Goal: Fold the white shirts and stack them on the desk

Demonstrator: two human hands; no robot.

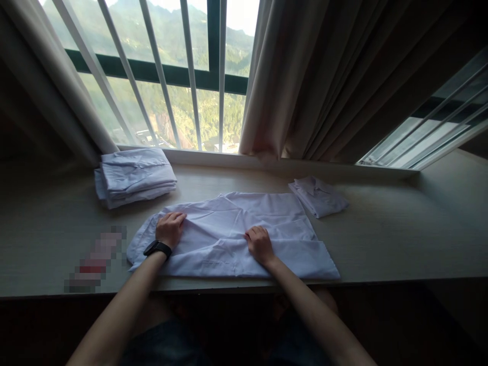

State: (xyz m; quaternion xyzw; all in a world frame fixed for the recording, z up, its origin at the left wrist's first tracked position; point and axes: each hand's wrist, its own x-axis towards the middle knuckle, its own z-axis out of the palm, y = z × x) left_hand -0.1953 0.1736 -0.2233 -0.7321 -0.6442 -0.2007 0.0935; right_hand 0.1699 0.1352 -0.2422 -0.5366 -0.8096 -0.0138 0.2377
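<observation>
Pale wood surface: it is running the full width under the window, and we are leaning over its near edge with everything lying on it.
Curtains: beige folds are hanging at the right of the window and brushing the sill; a second drape is falling at the far left.
Window: white bars are crossing the glass, with green hills showing through.
White shirt: it is lying spread flat at the middle of the surface, just in front of us, its lower hem reaching the near edge; creases are gathering between our hands.
Folded stack: white garments are sitting piled at the back left, close to the sill and well apart from the spread shirt.
Small folded shirt: it is resting at the back right, just beside the far right corner of the spread shirt.
Left hand: we are pressing it palm down on the shirt's left part, fingers curled loosely on the cloth, not clenched; a black watch is circling the wrist.
Right hand: we are laying it on the middle of the shirt, knuckles bent and fingertips pinching into a fold of cloth.
Blurred patch: something reddish is lying left of the shirt; we cannot tell what.
</observation>
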